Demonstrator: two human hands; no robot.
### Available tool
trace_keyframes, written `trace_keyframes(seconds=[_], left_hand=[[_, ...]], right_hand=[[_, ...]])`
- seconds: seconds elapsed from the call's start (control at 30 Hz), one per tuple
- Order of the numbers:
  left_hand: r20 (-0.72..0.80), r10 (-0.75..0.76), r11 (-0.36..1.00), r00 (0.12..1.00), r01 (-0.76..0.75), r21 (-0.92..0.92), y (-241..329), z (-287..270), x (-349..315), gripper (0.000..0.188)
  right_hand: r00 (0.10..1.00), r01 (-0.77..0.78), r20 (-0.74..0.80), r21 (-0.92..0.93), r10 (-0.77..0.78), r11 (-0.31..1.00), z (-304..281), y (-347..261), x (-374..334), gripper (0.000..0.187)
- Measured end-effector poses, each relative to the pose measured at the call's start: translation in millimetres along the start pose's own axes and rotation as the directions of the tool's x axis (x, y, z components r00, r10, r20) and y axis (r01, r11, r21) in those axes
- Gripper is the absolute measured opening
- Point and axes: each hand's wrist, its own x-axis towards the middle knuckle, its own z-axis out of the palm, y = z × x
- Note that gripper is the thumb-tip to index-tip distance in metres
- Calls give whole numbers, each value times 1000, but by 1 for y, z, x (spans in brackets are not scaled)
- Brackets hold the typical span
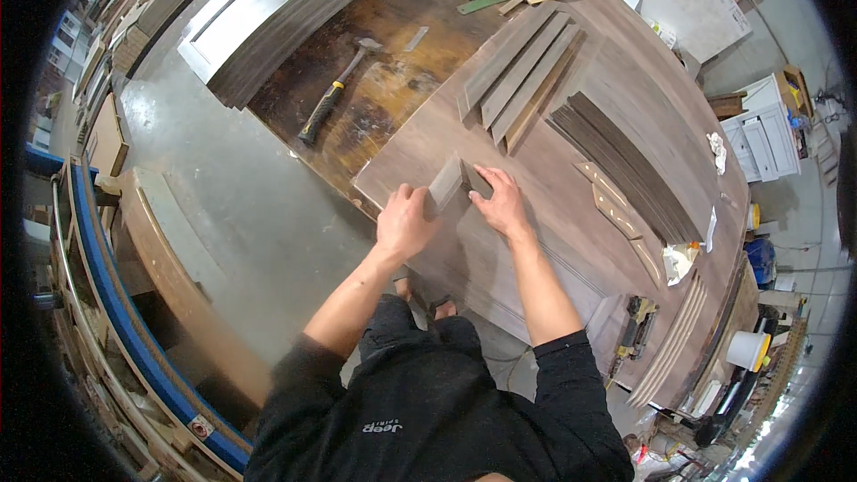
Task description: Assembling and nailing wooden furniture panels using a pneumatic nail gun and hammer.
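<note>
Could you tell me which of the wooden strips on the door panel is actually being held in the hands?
The short grey strip by the panel's near edge: the left hand grips it, the right hand rests beside it. The other strips lie untouched farther up.

Large door panel (571, 214): wood, brown-grey, matt, faint grain. Short moulding strip (445, 184) gripped by the left hand (403, 223): same wood look, smooth, dull sheen on its face. Loose strips (522, 71) further up: matching matt wood. Workbench top (393, 80) beneath: worn wood, blotchy, glossy in patches, rough-looking. Hammer (335, 94): metal head, black and yellow grip, probably rubber or plastic. Floor (241, 205): bare grey concrete, matt. Sleeves: black cloth. White bucket (746, 350): plastic.
</note>
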Motion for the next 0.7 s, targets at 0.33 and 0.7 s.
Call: trace_keyframes(seconds=[0.33, 0.7], left_hand=[[-37, 126, 992, 991, -126, 19, -17, 18, -1, 61], [-31, 142, 989, 989, -141, 50, -17, 21, -3, 59]], right_hand=[[997, -45, 59, 27, 43, 999, -4, -7, 6, 55], [999, -15, 50, 47, 13, 999, 0, -1, 7, 52]])
